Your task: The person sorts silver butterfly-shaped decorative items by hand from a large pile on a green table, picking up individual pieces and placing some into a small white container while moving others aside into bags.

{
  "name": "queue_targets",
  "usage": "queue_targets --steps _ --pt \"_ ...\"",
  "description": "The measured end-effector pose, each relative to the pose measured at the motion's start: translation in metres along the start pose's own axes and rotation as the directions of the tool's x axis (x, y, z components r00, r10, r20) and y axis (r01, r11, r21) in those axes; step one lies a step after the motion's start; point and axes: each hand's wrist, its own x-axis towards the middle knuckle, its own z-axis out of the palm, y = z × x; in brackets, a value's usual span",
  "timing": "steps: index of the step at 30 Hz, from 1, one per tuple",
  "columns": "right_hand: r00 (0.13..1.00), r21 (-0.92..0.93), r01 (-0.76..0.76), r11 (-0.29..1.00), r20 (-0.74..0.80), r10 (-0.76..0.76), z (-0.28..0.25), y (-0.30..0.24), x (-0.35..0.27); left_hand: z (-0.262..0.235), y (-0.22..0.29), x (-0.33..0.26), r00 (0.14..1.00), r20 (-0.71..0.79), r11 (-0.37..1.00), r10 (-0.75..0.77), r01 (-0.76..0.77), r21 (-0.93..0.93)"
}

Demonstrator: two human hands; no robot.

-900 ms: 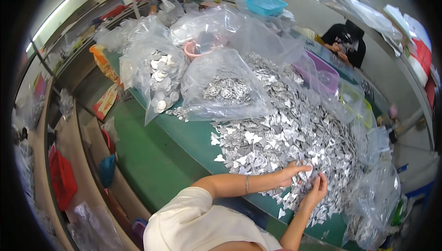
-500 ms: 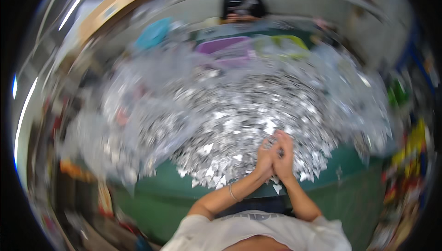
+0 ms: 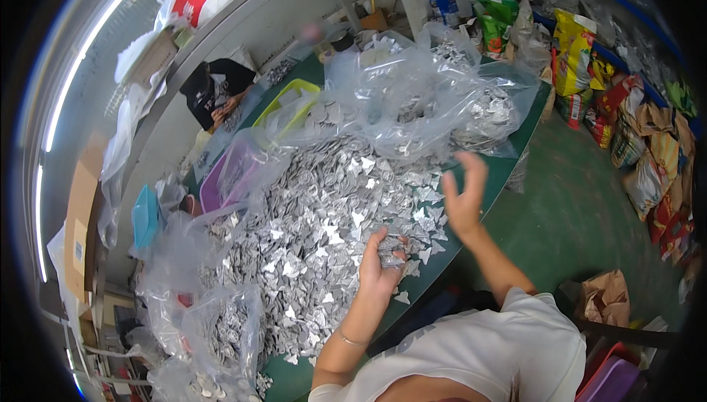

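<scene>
A broad heap of small, flat, silvery metal pieces (image 3: 317,218) with pointed corners covers much of the green table. At the heap's near right edge, my left hand (image 3: 379,273) is cupped palm up, its thumb raised and its fingers curled around several of these grey pieces. Farther right, my right hand (image 3: 465,196) is lifted over the table's edge, its thumb and fingers spread, slightly blurred, with nothing seen in it. One loose metal piece (image 3: 402,297) lies by the near table edge below my left hand.
Clear plastic bags (image 3: 405,100) of metal parts lie at the far side, with others (image 3: 221,321) at the left. Purple (image 3: 213,188) and lime-green baskets (image 3: 291,100) stand behind the heap. Another person (image 3: 213,96) sits beyond. Colourful sacks (image 3: 574,56) line the right wall.
My hands were pressed together over the heap; now they are apart, the right raised and open, the left cupped around pieces. The view has swung right, showing more floor and sacks.
</scene>
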Motion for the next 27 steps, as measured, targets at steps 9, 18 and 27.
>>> queue_targets --steps 9,18,27 --pt "0.92 -0.436 0.357 0.826 0.315 -0.232 -0.055 0.052 0.087 0.108 -0.02 0.021 0.949 0.294 0.851 -0.112 -0.062 0.522" --pt "0.922 -0.42 0.363 0.832 0.292 -0.255 -0.058 0.058 0.058 0.232 -0.093 0.12 0.89 0.452 0.899 -0.057 -0.151 0.412" --pt "0.901 -0.392 0.428 0.815 0.26 -0.348 -0.074 0.033 0.075 0.228 -0.083 0.204 0.77 0.624 0.668 0.134 -0.535 0.516"
